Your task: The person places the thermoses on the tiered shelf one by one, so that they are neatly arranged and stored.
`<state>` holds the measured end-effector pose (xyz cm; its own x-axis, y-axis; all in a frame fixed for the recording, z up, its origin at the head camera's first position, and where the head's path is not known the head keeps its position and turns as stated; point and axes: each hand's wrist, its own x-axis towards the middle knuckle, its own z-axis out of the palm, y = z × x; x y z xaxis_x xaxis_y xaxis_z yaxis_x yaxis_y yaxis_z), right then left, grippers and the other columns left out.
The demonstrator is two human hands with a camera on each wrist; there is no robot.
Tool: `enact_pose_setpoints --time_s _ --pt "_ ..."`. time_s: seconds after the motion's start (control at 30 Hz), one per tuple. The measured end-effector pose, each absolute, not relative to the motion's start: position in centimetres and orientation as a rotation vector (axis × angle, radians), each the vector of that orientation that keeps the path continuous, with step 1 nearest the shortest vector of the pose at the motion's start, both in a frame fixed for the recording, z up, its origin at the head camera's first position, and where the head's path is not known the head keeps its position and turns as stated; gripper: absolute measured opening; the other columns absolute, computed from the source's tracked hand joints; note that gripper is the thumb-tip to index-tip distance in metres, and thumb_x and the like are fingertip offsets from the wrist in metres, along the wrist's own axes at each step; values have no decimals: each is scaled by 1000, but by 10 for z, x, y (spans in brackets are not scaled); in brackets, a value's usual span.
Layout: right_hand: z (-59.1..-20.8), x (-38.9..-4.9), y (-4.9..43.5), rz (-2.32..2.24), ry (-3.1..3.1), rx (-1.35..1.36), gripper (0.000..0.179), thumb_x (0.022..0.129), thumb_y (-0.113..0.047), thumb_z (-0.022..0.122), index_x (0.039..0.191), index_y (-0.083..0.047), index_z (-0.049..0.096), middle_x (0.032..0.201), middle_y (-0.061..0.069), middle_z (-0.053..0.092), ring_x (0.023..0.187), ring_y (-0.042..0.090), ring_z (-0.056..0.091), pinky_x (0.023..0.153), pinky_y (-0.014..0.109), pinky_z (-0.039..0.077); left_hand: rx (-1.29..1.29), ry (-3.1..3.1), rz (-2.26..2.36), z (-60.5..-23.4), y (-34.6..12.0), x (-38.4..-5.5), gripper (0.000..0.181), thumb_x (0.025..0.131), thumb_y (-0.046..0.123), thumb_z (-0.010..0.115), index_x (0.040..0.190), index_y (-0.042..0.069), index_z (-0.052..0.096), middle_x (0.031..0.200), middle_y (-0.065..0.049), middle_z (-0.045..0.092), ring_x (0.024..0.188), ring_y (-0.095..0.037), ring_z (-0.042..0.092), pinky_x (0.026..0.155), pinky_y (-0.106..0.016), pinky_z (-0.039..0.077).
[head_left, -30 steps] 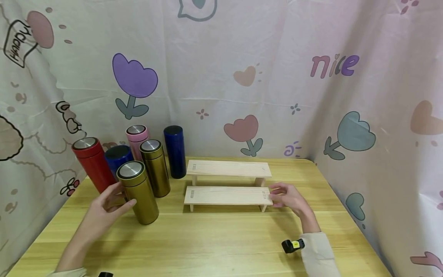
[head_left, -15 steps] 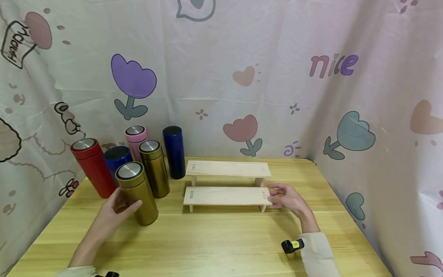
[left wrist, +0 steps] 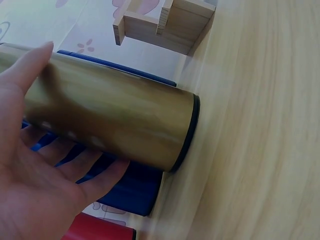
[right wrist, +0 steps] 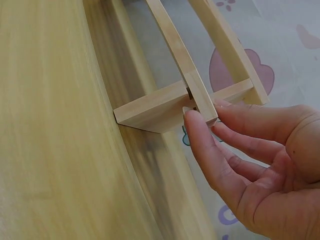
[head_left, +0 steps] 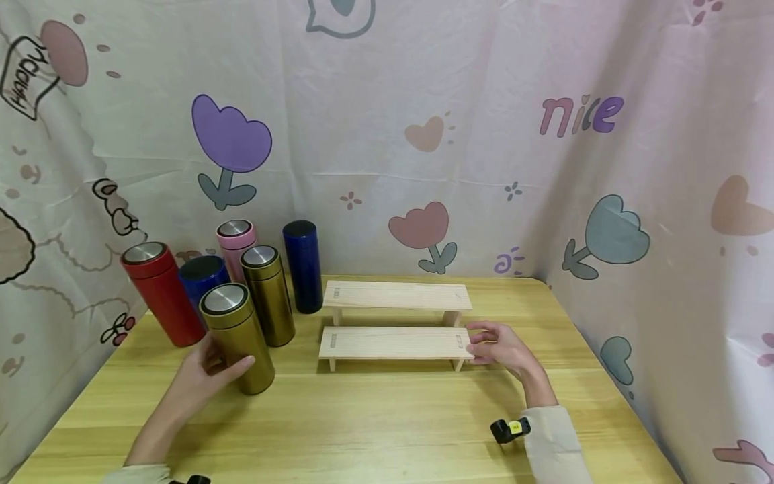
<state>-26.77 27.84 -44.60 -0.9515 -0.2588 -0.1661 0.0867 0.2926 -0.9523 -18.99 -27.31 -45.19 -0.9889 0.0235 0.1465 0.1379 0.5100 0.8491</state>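
Note:
In the head view my left hand holds the near gold thermos bottle, which stands upright on the table. The left wrist view shows the thumb on one side of this bottle and the fingers along the other. My right hand pinches the right end of the lower shelf of a two-step wooden stand. In the right wrist view, thumb and forefinger meet that board's end, while the other fingers curve behind it.
Behind the held bottle are a red thermos, a blue one, a pink one and a second gold one. Another blue bottle stands left of the stand. A patterned curtain borders the table.
My left hand has moved slightly right and closed in around the near gold thermos, thumb now further across its front. The right hand stays at the shelf's end.

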Motion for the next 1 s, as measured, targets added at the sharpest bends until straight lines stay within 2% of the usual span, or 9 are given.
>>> enact_pose_setpoints --time_s 0.27,0.8,1.0 --pt "-447 -267 280 -1711 2269 -156 61 95 4 66 149 12 40 120 28 60 90 20 70 85 40 65 -144 -2601 -1472 -452 -270 -193 64 97 21 73 148 1 40 139 -26 60 103 20 53 84 -7 50" --pt "-449 -267 279 -1708 2279 -125 60 95 3 66 149 10 41 121 27 59 91 21 70 84 36 65 -60 -2639 -1401 -449 -270 -190 70 96 32 74 148 0 41 138 -29 60 97 22 50 81 -8 51" --pt "-448 -267 279 -1722 2258 -153 61 95 3 67 149 11 40 120 27 59 91 21 70 84 36 65 -52 -2665 -1423 -442 -268 -188 77 97 37 72 154 -1 36 143 -30 56 99 24 47 81 -8 50"
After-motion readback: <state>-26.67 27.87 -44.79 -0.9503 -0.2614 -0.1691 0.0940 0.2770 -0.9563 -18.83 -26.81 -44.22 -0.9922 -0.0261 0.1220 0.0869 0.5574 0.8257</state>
